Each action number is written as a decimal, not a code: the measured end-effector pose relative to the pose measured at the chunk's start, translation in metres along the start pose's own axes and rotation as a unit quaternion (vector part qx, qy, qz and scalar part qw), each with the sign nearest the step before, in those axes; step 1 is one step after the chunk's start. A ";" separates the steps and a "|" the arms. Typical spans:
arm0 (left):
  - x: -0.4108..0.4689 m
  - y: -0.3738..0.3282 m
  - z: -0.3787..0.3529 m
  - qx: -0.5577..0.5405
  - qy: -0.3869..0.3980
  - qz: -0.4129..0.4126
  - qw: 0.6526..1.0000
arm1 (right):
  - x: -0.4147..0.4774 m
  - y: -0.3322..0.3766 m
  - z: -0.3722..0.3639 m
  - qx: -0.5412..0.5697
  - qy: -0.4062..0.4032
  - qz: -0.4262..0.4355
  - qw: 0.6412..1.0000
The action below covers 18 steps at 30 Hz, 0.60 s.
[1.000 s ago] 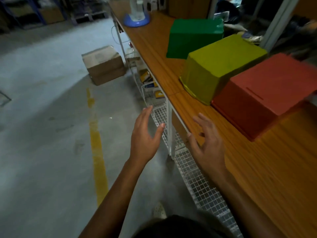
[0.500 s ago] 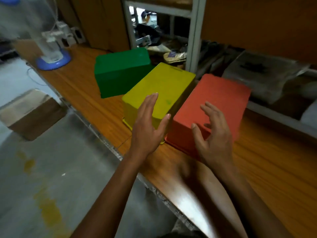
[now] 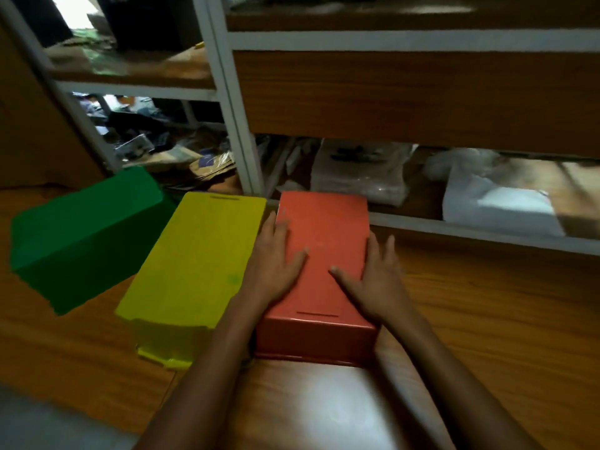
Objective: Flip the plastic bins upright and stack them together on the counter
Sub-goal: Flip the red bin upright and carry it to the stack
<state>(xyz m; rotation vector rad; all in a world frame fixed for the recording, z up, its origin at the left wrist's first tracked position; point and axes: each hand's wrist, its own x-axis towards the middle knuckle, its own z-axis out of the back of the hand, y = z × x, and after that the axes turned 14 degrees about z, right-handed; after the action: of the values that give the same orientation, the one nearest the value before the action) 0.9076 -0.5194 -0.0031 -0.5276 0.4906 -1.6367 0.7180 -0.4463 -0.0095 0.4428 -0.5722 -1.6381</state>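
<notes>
Three plastic bins lie upside down side by side on the wooden counter (image 3: 487, 319): a green bin (image 3: 81, 235) at the left, a yellow bin (image 3: 198, 254) in the middle, a red bin (image 3: 324, 241) at the right. My left hand (image 3: 276, 264) lies on the red bin's left edge, thumb on its top, straight fingers down the gap beside the yellow bin. My right hand (image 3: 376, 277) lies on the red bin's right edge, thumb on top, straight fingers along the right side. The red bin rests flat on the counter.
A white metal shelf frame (image 3: 240, 151) rises right behind the bins. Its low shelf holds plastic bags (image 3: 487, 196) and loose papers (image 3: 201, 164). A wooden panel (image 3: 406, 99) hangs over the back of the counter. The counter's front edge and grey floor (image 3: 39, 427) show at the lower left.
The view has swung from the aisle to face the counter. Both hands moved forward from mid-air and came down on either side of the red bin.
</notes>
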 end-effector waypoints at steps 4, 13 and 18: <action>0.011 0.016 -0.012 -0.076 0.065 0.052 0.994 | -0.003 0.000 -0.004 0.140 -0.035 -0.028 0.989; 0.017 0.021 -0.013 -0.173 0.103 0.077 0.976 | -0.008 0.009 0.000 0.256 -0.042 -0.093 0.961; 0.020 0.010 -0.013 -0.249 0.098 0.082 0.960 | -0.014 0.037 0.051 0.175 -0.045 -0.077 0.981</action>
<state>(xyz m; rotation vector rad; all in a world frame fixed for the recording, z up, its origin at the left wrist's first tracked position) 0.9054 -0.5398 -0.0186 -0.6754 1.0823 -1.4077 0.7200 -0.4301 0.0531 0.6863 -0.9208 -1.7151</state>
